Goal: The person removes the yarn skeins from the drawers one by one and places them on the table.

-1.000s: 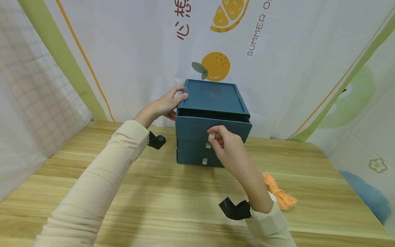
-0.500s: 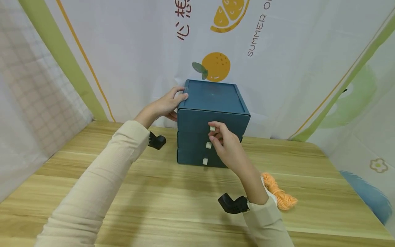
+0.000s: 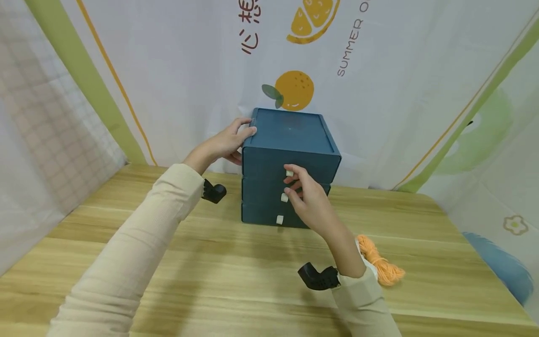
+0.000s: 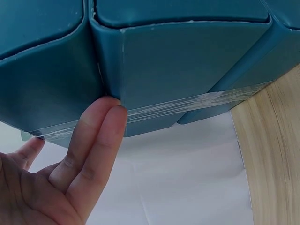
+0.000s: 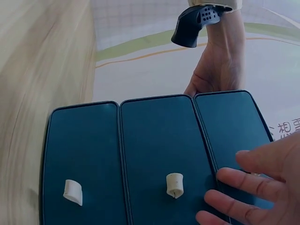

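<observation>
From my end I have the left arm reaching forward and the forearm slanting up to the blue drawer box (image 3: pixel 271 159), which stands upright on the wooden table (image 3: pixel 236 285) against the printed cloth (image 3: pixel 189 79); its three drawers are pushed in, their fronts flush. My left hand (image 3: pixel 227 142) lies along the box's left side, thumb on the top edge and the lower fingers against the wall; in the left wrist view two of those fingers stretch almost straight, side by side, their tips at a seam between drawers, with clear tape (image 4: pixel 197 101) running across the wall close by; the hand is spread and braces the box rather than wrapping round it.

My right arm comes in from the lower right, wrist raised; the right hand (image 3: pixel 310 196) hangs before the box front, fingers loosely bent and parted from the thumb, holding nothing; the index fingertip is at the pale top handle (image 3: pixel 289 173), though I cannot tell whether it touches; the thumb tip sits just above the middle handle (image 3: pixel 284 198); the bottom handle (image 3: pixel 280 220) shows lower down; a bundle of orange rope (image 3: pixel 381 264) lies on the table just beyond my right forearm.
</observation>
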